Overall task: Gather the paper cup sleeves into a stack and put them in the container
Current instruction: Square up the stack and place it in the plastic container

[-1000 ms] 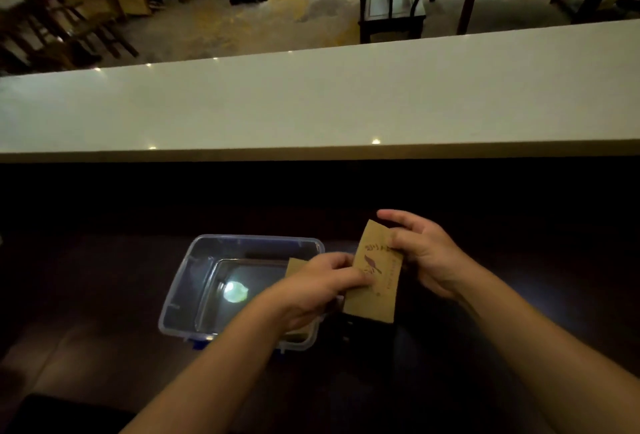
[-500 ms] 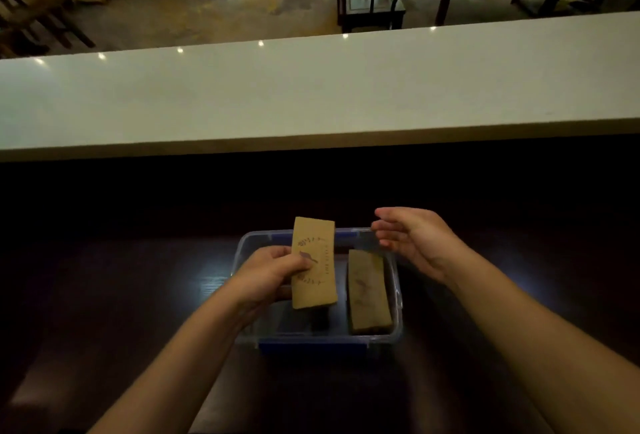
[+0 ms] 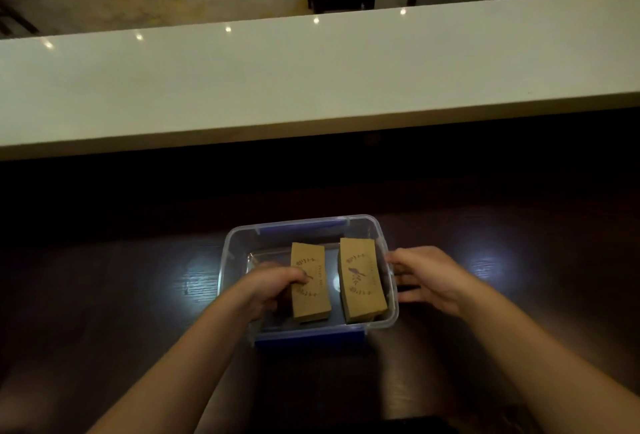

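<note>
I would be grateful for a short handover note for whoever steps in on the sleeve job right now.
Left hand: inside the container, fingers closed on the left stack of sleeves, which looks set down or nearly so.
Right hand: open, empty, at the outside of the clear container by its right wall.
Right stack of sleeves: already lying in the container, beside the left one.
Done: both stacks are in. No loose sleeves show on the dark table.
Left: release the left stack and withdraw both hands.
</note>
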